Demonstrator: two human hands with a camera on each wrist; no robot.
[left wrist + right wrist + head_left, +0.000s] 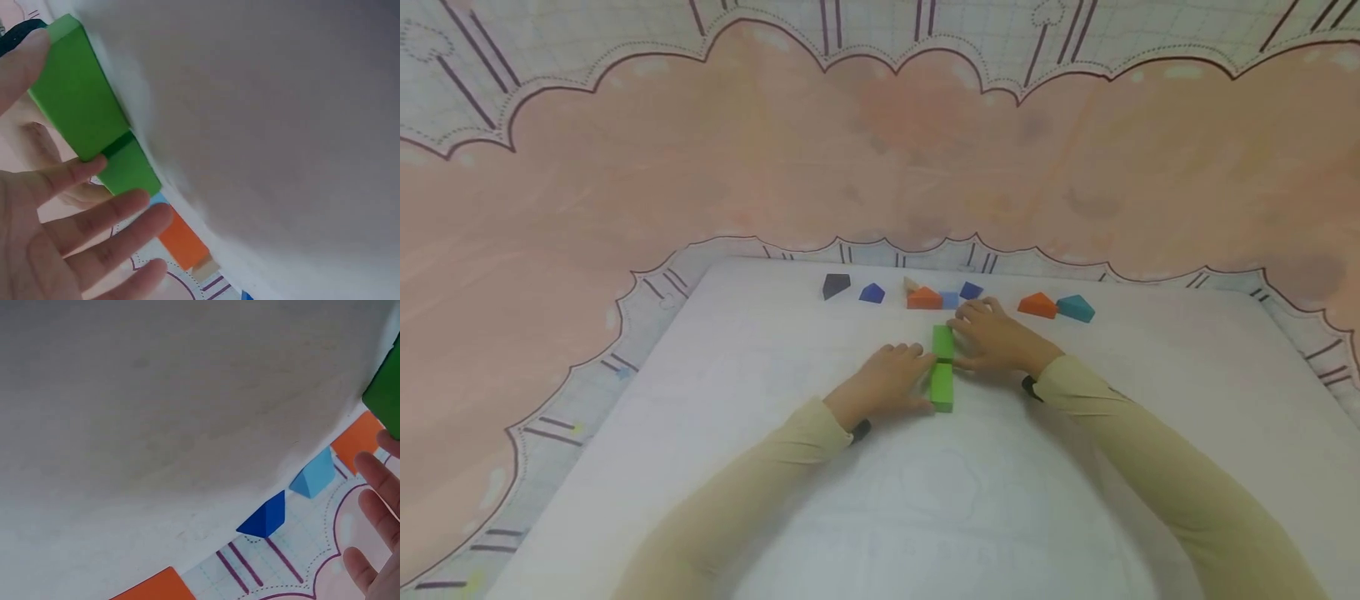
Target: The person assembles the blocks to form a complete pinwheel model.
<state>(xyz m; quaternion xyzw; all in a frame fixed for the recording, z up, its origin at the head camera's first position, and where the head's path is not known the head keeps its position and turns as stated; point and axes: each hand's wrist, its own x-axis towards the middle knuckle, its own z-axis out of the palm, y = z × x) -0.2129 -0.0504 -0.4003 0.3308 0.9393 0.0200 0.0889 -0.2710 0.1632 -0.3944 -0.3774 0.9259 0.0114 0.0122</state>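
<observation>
Two green blocks stand end to end in a line on the white table, a near block (942, 393) and a far block (943, 340). My left hand (887, 379) lies along their left side. Its thumb touches the near block's near end and its index fingertip is at the seam; the other fingers spread out straight in the left wrist view. My right hand (1002, 340) is on the right side of the far block, with its thumb by the seam and its index finger at the far end. In the right wrist view, a green block's corner (386, 394) shows above its extended fingers.
Beyond the hands, small blocks form a loose row: a dark grey one (836, 286), blue ones (872, 293) (971, 290), an orange triangle (924, 298), a light blue block (950, 300), another orange triangle (1037, 305) and a teal block (1076, 307). Patterned cloth surrounds the white tabletop (737, 325).
</observation>
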